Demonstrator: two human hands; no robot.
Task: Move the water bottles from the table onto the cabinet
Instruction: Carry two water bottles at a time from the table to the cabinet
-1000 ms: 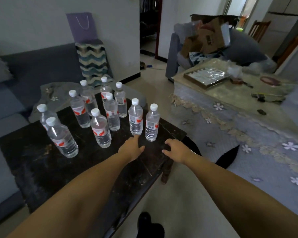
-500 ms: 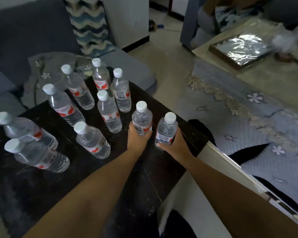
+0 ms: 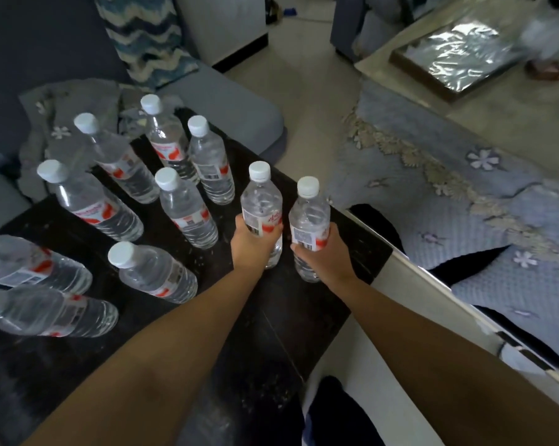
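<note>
Centre frame, dark wooden table [image 3: 78, 365]: left hand [image 3: 250, 244] and right hand [image 3: 323, 255], empty a second ago, now each wrap a clear plastic white-capped water bottle [image 3: 261, 204], [image 3: 308, 217]. Eight bottles remain left of them; first pickup underway, cabinet not identifiable.

The table [image 3: 287, 317] is black; the water bottles [image 3: 188, 207] are clear, white-capped, with red-and-white labels; the cushion [image 3: 143, 37] bears blue-and-cream zigzags; the quilt [image 3: 448, 201] looks pale blue, flower-patterned.
</note>
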